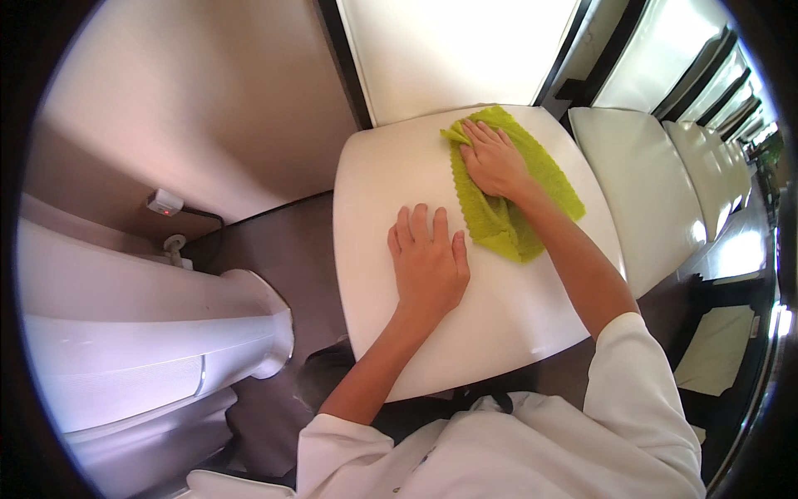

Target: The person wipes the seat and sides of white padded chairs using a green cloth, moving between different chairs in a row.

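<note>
A white padded chair seat (pixel 399 174) fills the middle of the view, joined at the back by a white chair backrest (pixel 455 56). Spread over the right half of the seat lies a lime-green cloth (pixel 555 181) with scalloped edges, partly creased. My right hand (pixel 495 159) presses down on the cloth near its far left corner, fingers stretched forward and holding it against the seat. Left of the cloth, my left hand (pixel 430 262) rests palm down on the bare seat. Its fingers are apart, and nothing is in it.
More white chairs (pixel 636 181) stand in a row to the right. At the left stands a tall white appliance (pixel 156 330), near a wall plug (pixel 165 202) with a red light and a dark cable. A beige wall (pixel 218 93) borders the seat. Dark furniture (pixel 723 287) lies at the right.
</note>
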Motion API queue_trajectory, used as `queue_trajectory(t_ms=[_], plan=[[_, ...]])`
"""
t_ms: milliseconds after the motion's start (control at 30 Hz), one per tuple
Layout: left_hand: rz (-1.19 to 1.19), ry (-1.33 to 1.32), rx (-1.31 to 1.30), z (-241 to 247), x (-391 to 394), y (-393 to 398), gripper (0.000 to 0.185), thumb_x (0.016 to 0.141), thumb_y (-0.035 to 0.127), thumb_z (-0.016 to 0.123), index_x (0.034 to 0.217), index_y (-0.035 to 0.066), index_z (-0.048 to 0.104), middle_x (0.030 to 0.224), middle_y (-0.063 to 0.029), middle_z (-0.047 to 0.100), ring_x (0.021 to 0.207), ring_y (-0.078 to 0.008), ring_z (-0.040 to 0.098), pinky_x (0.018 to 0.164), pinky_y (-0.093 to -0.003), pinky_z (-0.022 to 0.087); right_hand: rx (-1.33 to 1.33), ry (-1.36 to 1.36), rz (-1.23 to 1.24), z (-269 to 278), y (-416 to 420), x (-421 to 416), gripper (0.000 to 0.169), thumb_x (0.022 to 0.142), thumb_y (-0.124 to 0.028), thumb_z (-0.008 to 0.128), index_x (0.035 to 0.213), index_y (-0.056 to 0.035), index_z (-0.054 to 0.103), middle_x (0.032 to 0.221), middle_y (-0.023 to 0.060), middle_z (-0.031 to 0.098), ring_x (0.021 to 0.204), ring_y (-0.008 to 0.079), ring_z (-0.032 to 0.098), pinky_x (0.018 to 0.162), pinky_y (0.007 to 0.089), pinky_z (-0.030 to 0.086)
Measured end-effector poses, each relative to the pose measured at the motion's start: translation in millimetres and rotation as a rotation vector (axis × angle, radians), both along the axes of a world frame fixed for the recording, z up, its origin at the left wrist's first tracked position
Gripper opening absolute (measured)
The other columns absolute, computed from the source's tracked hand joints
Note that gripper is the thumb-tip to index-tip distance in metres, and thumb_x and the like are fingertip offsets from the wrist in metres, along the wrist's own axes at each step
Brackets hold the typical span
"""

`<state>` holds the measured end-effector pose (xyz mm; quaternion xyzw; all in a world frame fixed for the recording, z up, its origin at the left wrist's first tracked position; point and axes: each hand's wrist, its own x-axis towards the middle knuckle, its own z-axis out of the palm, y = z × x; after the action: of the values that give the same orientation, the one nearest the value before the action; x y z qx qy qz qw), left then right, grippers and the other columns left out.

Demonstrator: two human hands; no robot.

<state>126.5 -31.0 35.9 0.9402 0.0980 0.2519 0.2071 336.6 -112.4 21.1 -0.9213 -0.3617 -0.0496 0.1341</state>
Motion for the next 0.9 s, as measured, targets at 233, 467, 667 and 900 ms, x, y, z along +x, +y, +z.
queue_trajectory(t_ms=[233,467,667,900], plan=[[-0.055,-0.037,-0.056,-6,-3,10,0.034,0.091,0.015,0.056,0.12,-0.001,0.055,0.132,-0.0191,0.049,0.127,-0.0431,0.042,0.105,-0.0522,0.032,0.106,0.089,-0.139,37,-125,-168,0.056,0.091,-0.014,0.049,0.143,0.0044,0.039,0.152,0.02,0.036,0.14,0.04,0.033,0.117,0.0521,0.021],[-0.126,0.02,0.065,2,-9,2,0.041,0.091,0.022,0.059,0.124,-0.002,0.055,0.136,-0.0228,0.046,0.131,-0.0431,0.038,0.108,-0.0553,0.029,-0.014,0.107,-0.209,32,-170,-188,0.06,0.092,-0.02,0.048,0.145,0.0042,0.036,0.153,0.0195,0.035,0.142,0.0397,0.031,0.116,0.0526,0.022],[-0.207,0.097,0.094,6,-6,-1,0.041,0.093,0.025,0.056,0.125,-0.001,0.057,0.138,-0.022,0.046,0.134,-0.0409,0.037,0.11,-0.0574,0.025,-0.05,0.02,-0.281,5,-82,6,0.06,0.097,-0.037,0.037,0.143,0.0015,0.041,0.153,0.0154,0.038,0.142,0.0306,0.033,0.118,0.0454,0.023],[-0.253,0.076,0.036,8,-9,10,0.034,0.095,0.019,0.052,0.124,0.004,0.059,0.139,-0.0172,0.048,0.134,-0.0378,0.039,0.112,-0.0544,0.023,0.111,-0.089,-0.227,7,-89,-14,0.051,0.096,-0.032,0.044,0.135,-0.0009,0.051,0.14,0.015,0.052,0.133,0.0332,0.043,0.114,0.0461,0.029]])
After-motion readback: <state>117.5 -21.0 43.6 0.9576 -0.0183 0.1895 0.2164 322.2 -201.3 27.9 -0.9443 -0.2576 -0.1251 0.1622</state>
